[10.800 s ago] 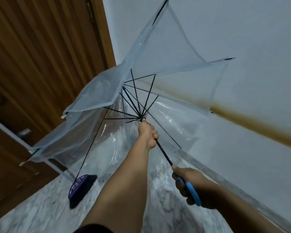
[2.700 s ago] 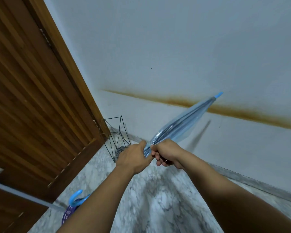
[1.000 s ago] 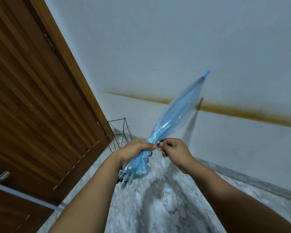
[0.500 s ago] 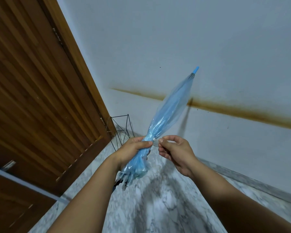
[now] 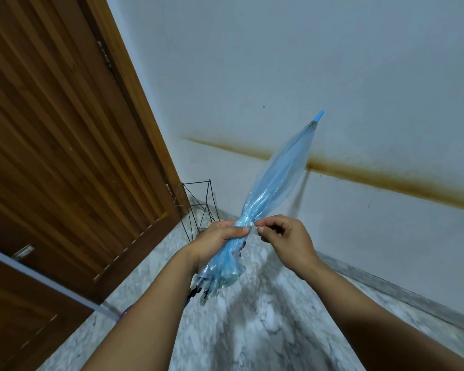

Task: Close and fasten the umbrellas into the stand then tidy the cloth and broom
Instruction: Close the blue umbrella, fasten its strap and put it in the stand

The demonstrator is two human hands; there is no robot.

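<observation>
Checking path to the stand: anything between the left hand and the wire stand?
Head view: nothing. The left hand, gripping the umbrella, overlaps the wire stand's lower part; only marble floor shows around them.

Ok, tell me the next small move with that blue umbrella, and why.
Probably wrap the strap round the bundle and press it shut. The left hand grips the folded umbrella at its middle, while the right hand pinches the small clear tab beside it, not yet fastened. The wire stand waits by the door, so fastening seems to come first.
</observation>
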